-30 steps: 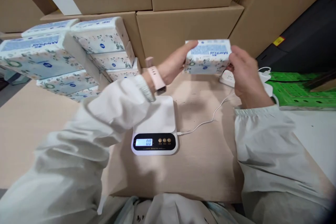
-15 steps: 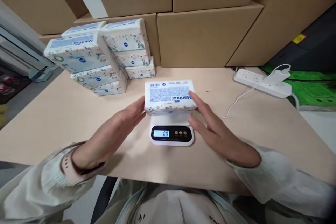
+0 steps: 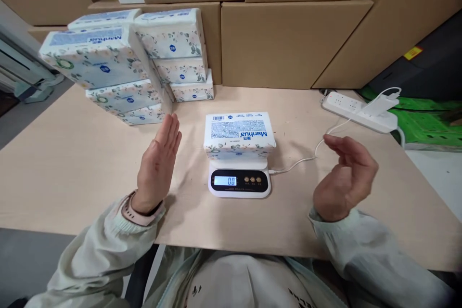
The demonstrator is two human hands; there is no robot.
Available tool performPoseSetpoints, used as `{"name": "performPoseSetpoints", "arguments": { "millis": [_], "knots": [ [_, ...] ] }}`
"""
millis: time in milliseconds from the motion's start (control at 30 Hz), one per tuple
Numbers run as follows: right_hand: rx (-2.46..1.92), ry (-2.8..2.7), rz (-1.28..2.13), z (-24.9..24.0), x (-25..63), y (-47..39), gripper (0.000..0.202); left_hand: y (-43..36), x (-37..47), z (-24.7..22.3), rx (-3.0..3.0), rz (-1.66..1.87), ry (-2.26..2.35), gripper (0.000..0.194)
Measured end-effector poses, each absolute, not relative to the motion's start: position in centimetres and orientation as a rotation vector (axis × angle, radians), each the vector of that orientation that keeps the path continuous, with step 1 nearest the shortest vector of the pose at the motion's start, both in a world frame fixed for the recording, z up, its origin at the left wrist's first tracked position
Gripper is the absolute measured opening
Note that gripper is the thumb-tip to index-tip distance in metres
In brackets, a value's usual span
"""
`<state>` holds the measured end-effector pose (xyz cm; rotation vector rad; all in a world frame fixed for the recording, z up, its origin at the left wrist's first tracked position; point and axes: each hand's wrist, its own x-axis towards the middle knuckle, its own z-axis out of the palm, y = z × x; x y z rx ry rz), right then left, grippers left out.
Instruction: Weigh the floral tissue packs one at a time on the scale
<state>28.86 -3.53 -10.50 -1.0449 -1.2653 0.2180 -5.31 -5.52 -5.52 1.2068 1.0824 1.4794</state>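
A white floral tissue pack [image 3: 238,132] marked Manhua lies on the small white scale [image 3: 239,193], whose lit display reads 0.0. My left hand [image 3: 157,168] is raised to the left of the pack, fingers stretched out, touching nothing. To the right of the scale, my right hand [image 3: 344,175] hovers over the table with its fingers curved and apart, also holding nothing. Neither hand touches the pack. A white cable runs from the scale's right side.
Stacked tissue packs [image 3: 104,62] stand at the back left of the table [image 3: 90,173]. Cardboard boxes [image 3: 274,48] line the back. At the right are a white power strip [image 3: 361,110] and a green item [image 3: 426,122] beside it.
Both hands have let go of the tissue pack and moved apart, left hand to the left, right hand to the right. The pack now rests on the scale. The view has shifted slightly.
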Motion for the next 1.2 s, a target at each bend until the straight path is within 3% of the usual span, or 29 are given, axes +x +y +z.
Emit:
{"name": "performPoseSetpoints", "arguments": {
  "millis": [133, 267, 1200],
  "knots": [
    [-0.807, -1.189, -0.017, -11.4, 28.9, -1.7, 0.045, -5.5, -5.6, -6.0, 1.052, 1.496, 1.083, 0.060],
    [-0.805, -1.133, -0.014, -11.2, 28.5, -1.1, 0.044, -5.6, -5.7, -5.9, 0.986, 1.510, 1.066, 0.053],
    [-0.877, -0.941, -0.032, -10.1, 29.6, -1.0, 0.045, -5.1, -5.9, -6.8, 0.960, 1.582, 1.086, 0.058]
  ]
}}
